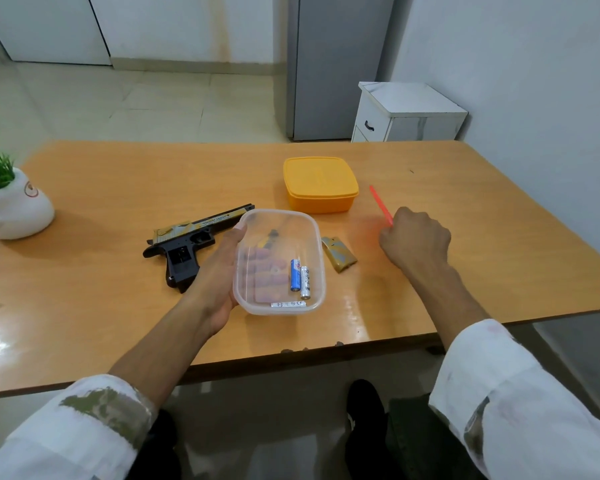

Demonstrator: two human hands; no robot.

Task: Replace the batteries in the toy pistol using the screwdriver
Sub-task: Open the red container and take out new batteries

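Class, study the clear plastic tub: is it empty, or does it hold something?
Not empty: three batteries lie inside the clear tub, held by the left hand.

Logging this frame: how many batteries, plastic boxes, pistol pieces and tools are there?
Batteries: 3 (blue battery, silver battery, third battery lying crosswise, all in the clear tub)
Plastic boxes: 2 (clear tub, yellow lidded box)
Pistol pieces: 2 (toy pistol, loose battery cover)
Tools: 1 (red screwdriver, held in the right hand)
Total: 8
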